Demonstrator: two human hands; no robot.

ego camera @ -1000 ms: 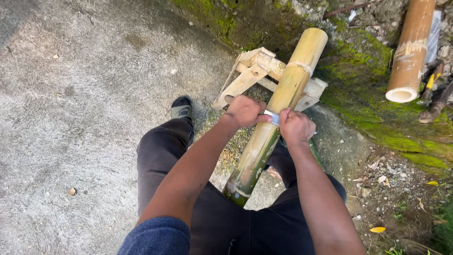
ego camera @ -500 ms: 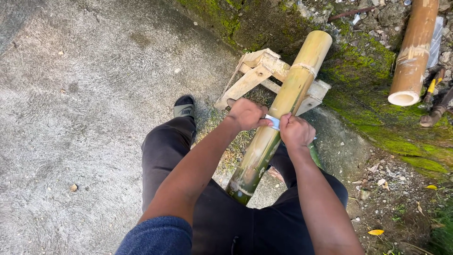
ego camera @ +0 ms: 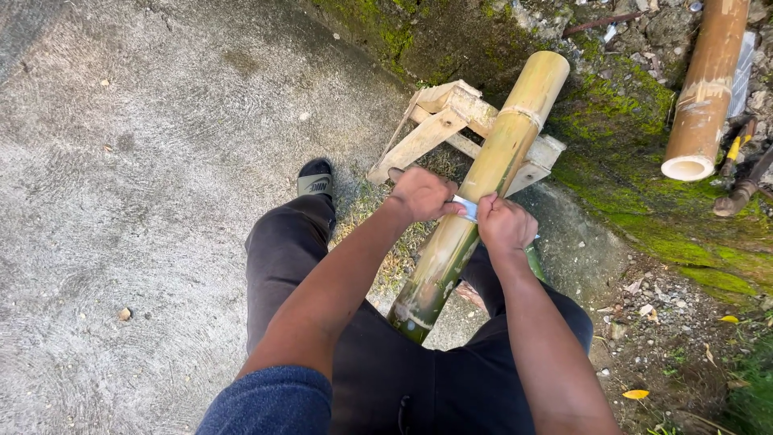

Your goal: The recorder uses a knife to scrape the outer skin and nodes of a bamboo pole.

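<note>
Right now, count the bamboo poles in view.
2. One bamboo pole lies on the wooden stand, under both hands; the other bamboo pole lies on the mossy ground, upper right. More may lie outside the frame.

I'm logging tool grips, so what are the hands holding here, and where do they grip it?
Both hands, left hand and right hand, grip the two ends of a blade laid across the bamboo pole.

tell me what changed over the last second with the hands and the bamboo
Hardly anything changed. Both hands, left and right, still grip a blade laid across the bamboo pole. The pole still rests on the wooden stand.
</note>
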